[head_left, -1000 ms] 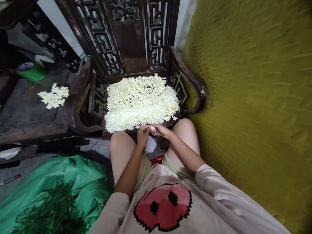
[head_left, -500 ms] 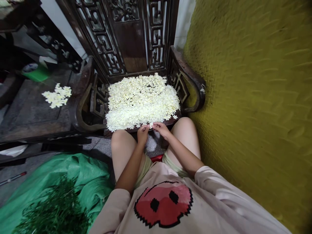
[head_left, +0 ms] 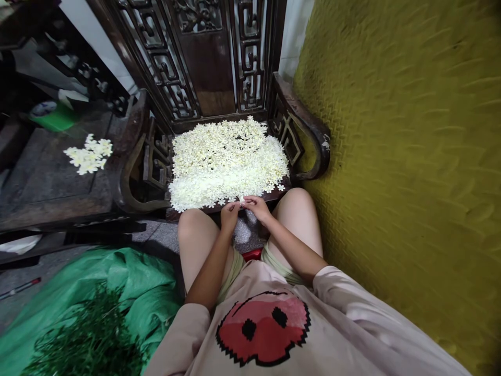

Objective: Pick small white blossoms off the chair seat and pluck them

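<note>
Just in front of the seat's front edge, my two hands meet fingertip to fingertip. A small white flower (head_left: 241,200) shows between them. My right hand (head_left: 257,208) pinches it between bent fingers. From the other side my left hand (head_left: 229,213) is closed, its thumb and fingertips pressed together against the same flower. Whatever else the fingers may hold is too small to make out. Beyond my hands, a thick layer of white flowers (head_left: 227,162) covers most of the dark wooden chair's seat (head_left: 270,196), with a few loose blossoms along its front edge.
Carved armrests (head_left: 321,138) flank the seat. A small flower cluster (head_left: 89,154) and a green tape roll (head_left: 55,116) lie on the wooden surface at left. A green sack (head_left: 156,277) with leafy stems (head_left: 86,334) is at lower left. A yellow textured panel (head_left: 399,156) stands right.
My right hand has turned slightly, and its fingers have shifted a little around the white flower. My left hand keeps nearly the same place. The view has moved very slightly.
</note>
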`<state>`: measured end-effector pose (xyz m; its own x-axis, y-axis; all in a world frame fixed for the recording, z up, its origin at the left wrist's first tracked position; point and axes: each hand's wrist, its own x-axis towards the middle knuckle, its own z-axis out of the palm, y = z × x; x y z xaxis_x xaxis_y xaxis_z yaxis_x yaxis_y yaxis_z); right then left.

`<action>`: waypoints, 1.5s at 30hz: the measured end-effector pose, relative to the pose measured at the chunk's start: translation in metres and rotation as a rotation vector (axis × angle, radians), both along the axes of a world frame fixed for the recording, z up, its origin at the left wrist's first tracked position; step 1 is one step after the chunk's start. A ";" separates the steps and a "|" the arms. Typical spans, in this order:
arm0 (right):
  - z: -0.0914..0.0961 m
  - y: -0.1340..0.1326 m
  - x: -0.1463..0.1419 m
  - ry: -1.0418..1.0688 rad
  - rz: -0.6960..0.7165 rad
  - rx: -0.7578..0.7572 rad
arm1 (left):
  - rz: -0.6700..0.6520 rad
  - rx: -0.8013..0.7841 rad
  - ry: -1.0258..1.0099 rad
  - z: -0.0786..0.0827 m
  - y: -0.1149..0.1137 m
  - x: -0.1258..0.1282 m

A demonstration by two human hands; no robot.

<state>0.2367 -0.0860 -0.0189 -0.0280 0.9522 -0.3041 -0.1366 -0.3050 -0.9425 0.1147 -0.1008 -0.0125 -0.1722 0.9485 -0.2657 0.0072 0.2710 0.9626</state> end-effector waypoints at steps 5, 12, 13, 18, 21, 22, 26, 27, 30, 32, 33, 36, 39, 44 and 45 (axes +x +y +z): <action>0.009 -0.001 -0.001 0.030 0.011 -0.018 | 0.011 -0.218 -0.261 0.005 0.003 -0.003; 0.023 -0.001 0.001 0.153 0.061 -0.070 | -0.110 -0.390 -0.460 0.008 0.007 -0.012; 0.025 -0.001 0.001 0.164 0.068 -0.065 | -0.122 -0.394 -0.455 0.008 0.007 -0.013; 0.025 -0.001 0.003 0.169 0.076 -0.071 | -0.153 -0.362 -0.399 0.007 0.007 -0.013; 0.020 -0.001 0.002 0.157 0.086 -0.086 | -0.099 -0.268 -0.286 0.007 0.005 -0.010; 0.018 -0.001 0.001 0.153 0.082 -0.086 | -0.092 -0.207 -0.221 0.006 0.005 -0.009; 0.011 -0.001 -0.001 0.107 0.049 -0.074 | -0.106 0.003 -0.047 0.002 0.003 -0.003; 0.010 -0.001 -0.001 0.081 0.034 -0.081 | -0.100 0.012 -0.034 0.000 0.003 -0.002; 0.009 0.001 0.001 0.050 -0.046 -0.152 | -0.032 -0.009 -0.027 -0.008 0.005 -0.003; 0.009 0.004 0.003 0.126 -0.132 -0.239 | 0.067 -0.025 -0.051 -0.013 0.011 -0.008; 0.010 0.005 0.005 0.183 -0.174 -0.279 | 0.132 -0.027 -0.065 -0.015 0.016 -0.012; 0.011 0.008 0.009 0.313 -0.239 -0.336 | 0.332 0.010 -0.102 -0.017 0.040 -0.025; 0.011 0.008 0.010 0.356 -0.212 -0.319 | 0.394 0.065 -0.120 -0.012 0.060 -0.032; 0.009 0.007 0.006 0.334 -0.159 -0.293 | 0.255 0.193 0.084 -0.005 0.046 -0.019; 0.008 0.007 0.006 0.329 -0.149 -0.286 | 0.174 0.214 0.141 -0.003 0.038 -0.015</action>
<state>0.2425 -0.0794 -0.0110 -0.0360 0.8322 -0.5533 -0.4763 -0.5011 -0.7226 0.0998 -0.0630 -0.0160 -0.3577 0.9335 -0.0251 0.1164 0.0713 0.9906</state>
